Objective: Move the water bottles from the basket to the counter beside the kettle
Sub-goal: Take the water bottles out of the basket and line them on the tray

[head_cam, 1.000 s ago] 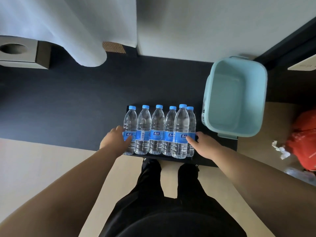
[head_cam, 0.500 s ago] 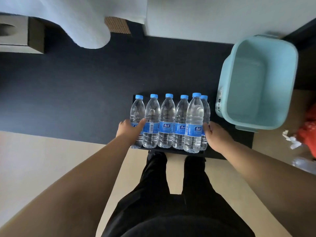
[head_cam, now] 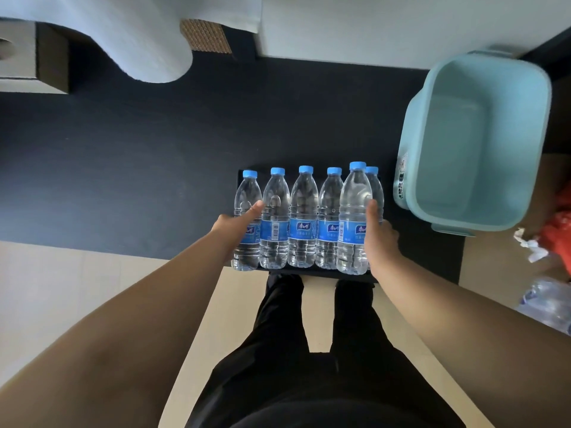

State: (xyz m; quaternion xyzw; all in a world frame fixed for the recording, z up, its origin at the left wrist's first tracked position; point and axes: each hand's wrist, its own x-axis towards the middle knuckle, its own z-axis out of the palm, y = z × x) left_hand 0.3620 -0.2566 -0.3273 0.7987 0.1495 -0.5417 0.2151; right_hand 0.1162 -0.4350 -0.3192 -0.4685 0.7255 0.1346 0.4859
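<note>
Several clear water bottles [head_cam: 302,217] with blue caps and blue labels stand upright in a tight row on a black tray [head_cam: 309,271] at the front edge of the dark counter [head_cam: 123,165]. One bottle [head_cam: 353,211] at the right end stands in front of another. My left hand [head_cam: 231,230] presses on the leftmost bottle [head_cam: 247,196], thumb across its front. My right hand [head_cam: 381,242] is clasped against the right end of the row, its fingers hidden behind the bottles. The light blue basket [head_cam: 482,134] sits to the right with nothing in it.
A large white rounded object [head_cam: 148,41] and a box with a round hole [head_cam: 18,57] are at the counter's back left. A red bag [head_cam: 556,236], crumpled paper [head_cam: 528,245] and clear plastic [head_cam: 547,301] lie on the floor at right. My legs are below the tray.
Both hands have moved from the bottles' fronts to the two ends of the row and closed against it. The view has shifted, so the basket now sits further right.
</note>
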